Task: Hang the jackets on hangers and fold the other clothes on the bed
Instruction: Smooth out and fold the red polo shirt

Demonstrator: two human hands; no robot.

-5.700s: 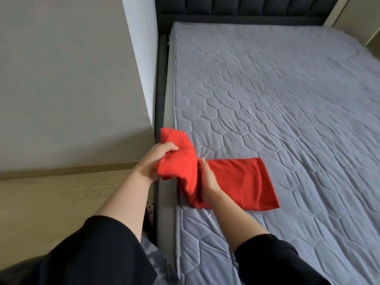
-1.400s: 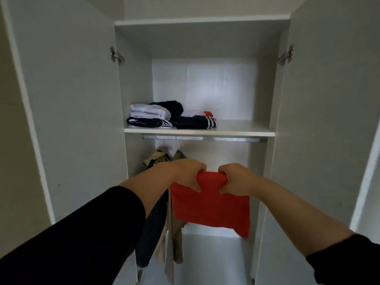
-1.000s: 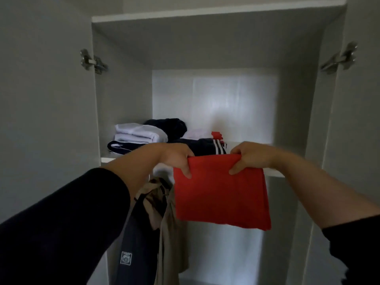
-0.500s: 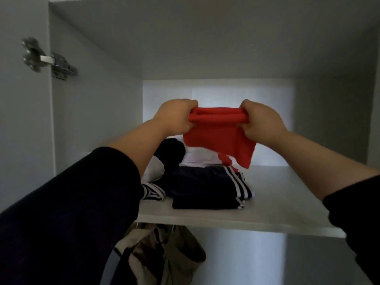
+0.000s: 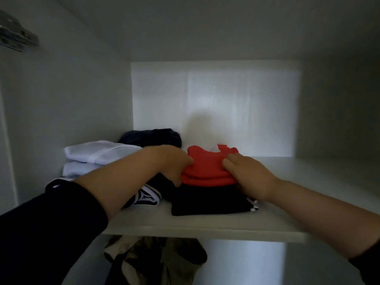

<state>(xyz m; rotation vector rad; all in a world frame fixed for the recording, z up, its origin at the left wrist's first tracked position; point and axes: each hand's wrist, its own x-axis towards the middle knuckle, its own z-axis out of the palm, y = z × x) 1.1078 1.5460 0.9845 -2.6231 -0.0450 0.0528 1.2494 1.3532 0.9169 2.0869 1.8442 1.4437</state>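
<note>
Pinching red garment (image 5: 207, 170) edges | left hand (image 5: 174, 164), right hand (image 5: 247, 175) fingers curled | open shelf (image 5: 304, 182) rightward

Inside a white wardrobe (image 5: 339, 112), dim and grey toward the edges. Closed above by a flat top board (image 5: 205, 27) and at the left by a plain side wall (image 5: 82, 95). Brightly lit only on the back panel (image 5: 226, 103). Crossed low down by a white shelf (image 5: 205, 230), with a paler space beneath. Fitted with a metal hinge (image 5: 16, 38) at the upper left.
</note>
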